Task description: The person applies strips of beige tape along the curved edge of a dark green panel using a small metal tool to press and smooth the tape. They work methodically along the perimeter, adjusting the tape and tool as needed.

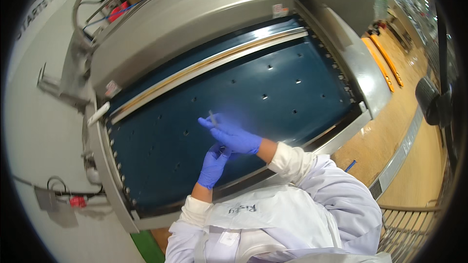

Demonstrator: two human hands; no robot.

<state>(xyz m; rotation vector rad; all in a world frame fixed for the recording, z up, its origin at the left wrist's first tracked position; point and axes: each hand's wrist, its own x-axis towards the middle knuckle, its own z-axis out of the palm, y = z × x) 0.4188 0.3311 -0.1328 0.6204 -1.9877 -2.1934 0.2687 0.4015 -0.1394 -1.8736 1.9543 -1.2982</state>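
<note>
Both my hands, in blue-violet gloves, are close together above a dark blue conveyor belt [226,95] dotted with several small objects or marks. My right hand [234,137] is over the belt's middle, its fingers stretched to the left, with a thin grey, blurred item [212,118] at the fingers; whether it is gripped is not plain. My left hand [214,164] is just below, its thumb and fingertips bent together under the right hand's palm. What lies between the fingertips is hidden. A metal bar with a brownish strip [208,67] spans the belt beyond my hands.
A rounded steel machine housing [190,18] rises behind the belt. The steel frame [340,135] edges it. Orange pallet-jack forks [382,58] lie on the floor at right, with a wire rack [406,226] at lower right. A red plug [77,201] hangs at left.
</note>
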